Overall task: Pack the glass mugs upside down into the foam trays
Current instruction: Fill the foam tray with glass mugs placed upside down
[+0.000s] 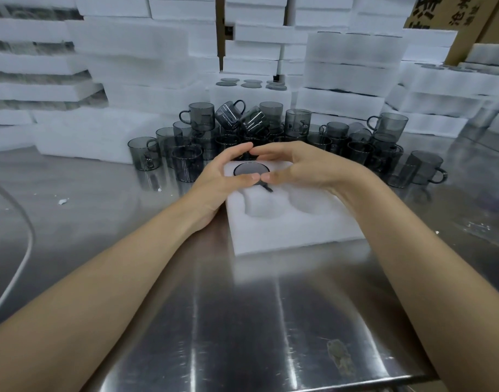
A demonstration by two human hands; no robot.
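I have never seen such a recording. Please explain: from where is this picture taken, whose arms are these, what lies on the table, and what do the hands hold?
There is no machine here. A person works with bare hands, and one camera worn on the head looks forward and down, so the arms are the wearer's own. The left hand and right hand curve together round one grey glass mug, which sits upside down in the far left pocket of a white foam tray. Two nearer pockets are empty. The tray lies on a steel table. Behind it stands a pile of mugs, and behind those, stacks of foam trays. A white cable lies at the left.
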